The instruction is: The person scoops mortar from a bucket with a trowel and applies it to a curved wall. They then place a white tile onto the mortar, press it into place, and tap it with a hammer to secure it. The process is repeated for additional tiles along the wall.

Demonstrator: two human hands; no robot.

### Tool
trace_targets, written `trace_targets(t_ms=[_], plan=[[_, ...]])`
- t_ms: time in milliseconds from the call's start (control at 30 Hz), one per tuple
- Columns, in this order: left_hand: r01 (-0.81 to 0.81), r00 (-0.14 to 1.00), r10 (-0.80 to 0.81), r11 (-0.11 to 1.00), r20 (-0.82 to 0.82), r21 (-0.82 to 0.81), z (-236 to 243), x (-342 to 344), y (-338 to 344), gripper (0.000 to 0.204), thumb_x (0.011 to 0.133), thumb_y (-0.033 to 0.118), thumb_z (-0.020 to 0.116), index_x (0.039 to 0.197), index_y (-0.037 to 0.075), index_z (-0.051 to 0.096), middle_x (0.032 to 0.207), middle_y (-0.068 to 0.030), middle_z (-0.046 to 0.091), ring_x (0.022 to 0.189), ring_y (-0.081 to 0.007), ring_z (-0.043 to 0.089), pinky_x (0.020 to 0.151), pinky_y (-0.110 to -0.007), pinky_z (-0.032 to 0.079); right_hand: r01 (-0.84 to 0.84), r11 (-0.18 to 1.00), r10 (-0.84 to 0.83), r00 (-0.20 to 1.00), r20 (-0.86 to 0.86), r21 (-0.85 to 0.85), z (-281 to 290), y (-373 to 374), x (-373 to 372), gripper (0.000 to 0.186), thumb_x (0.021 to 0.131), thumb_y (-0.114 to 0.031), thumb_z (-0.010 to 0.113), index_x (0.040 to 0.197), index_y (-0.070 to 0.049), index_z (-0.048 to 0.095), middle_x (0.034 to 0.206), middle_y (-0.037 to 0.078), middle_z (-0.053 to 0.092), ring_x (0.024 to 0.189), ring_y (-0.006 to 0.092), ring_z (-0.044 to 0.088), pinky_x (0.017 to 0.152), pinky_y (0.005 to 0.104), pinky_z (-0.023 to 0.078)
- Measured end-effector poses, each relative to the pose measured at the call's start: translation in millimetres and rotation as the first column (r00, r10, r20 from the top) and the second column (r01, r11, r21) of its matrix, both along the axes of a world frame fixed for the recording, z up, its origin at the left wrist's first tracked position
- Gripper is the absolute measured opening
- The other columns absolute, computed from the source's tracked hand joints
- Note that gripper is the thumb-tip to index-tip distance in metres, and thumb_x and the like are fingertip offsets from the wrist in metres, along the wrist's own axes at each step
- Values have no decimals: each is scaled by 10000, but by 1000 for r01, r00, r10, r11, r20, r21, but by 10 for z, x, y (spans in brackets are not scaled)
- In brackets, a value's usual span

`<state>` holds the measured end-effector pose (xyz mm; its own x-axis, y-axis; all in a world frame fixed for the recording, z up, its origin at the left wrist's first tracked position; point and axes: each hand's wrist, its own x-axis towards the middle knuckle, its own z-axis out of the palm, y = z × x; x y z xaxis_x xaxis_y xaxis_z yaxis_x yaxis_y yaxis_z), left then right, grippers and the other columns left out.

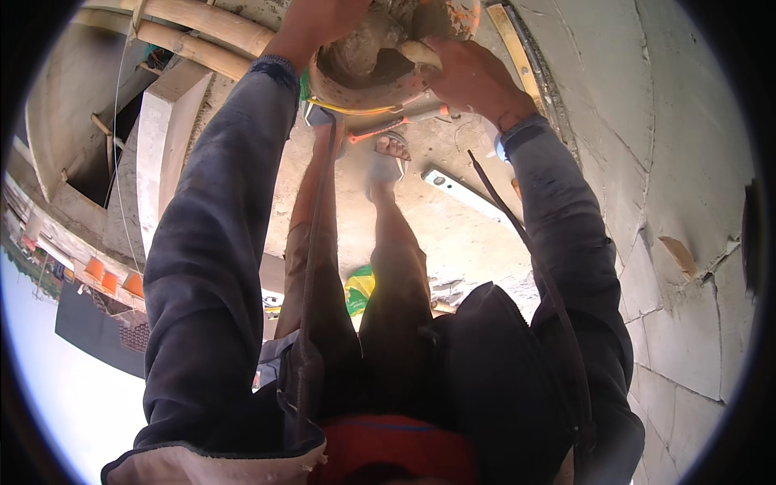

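A round, mortar-smeared bucket (pixel 373 95) stands at the top of the head view, with wet grey mortar (pixel 376 40) inside it. My right hand (pixel 477 81) is at the bucket's right side, its fingers closed round a pale, rounded handle (pixel 420 55) over the rim. What the handle belongs to does not show clearly. Over the bucket's left side reaches my left hand (pixel 323 20), cut by the upper edge of the picture, so its fingers are mostly hidden. Just below the bucket, an orange-handled tool (pixel 396 125) lies on the floor near my feet.
A grey block wall (pixel 675 339) rises on the right. Against its base lies a yellow spirit level (pixel 516 48); a white spirit level (pixel 465 192) rests on the concrete floor. Bamboo poles (pixel 198 20) and a concrete ledge (pixel 166 121) are at left. A green and yellow sack (pixel 359 289) lies behind my legs.
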<state>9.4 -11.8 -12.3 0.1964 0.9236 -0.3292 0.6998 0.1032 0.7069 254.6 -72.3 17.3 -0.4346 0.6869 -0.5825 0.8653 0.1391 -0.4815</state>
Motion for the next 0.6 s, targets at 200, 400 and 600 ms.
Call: trace_targets(t_ms=[200, 400, 600], plan=[[-17, 997, 38, 955, 67, -297, 376, 157, 254, 442, 1099, 414, 547, 1156, 21, 742, 1073, -311, 732, 1053, -503, 703, 862, -562, 546, -286, 918, 199, 931, 306, 276, -553, 44, 175, 327, 969, -118, 580, 1264, -5, 665, 945, 151, 795, 854, 377, 790, 723, 477, 634], [3, 998, -1, 1000, -56, 23, 19, -6, 86, 471, 1100, 435, 530, 1162, 20, 744, 1047, -314, 729, 1039, -516, 697, 853, -579, 541, -81, 986, 93, 993, 74, -148, -717, -371, -210, 316, 987, -163, 594, 1239, 11, 670, 1035, 278, 755, 798, 372, 778, 707, 463, 631], [-5, 997, 3, 1000, -77, -14, -58, -60, 50, 467, 1090, 432, 543, 1202, 21, 734, 1069, -321, 728, 1055, -523, 690, 874, -568, 545, 351, -38, -924, 344, 166, -936, -500, -537, -502, 332, 1032, -349, 699, 1093, -23, 687, 801, 34, 601, 531, 114, 456, 465, 331, 346]])
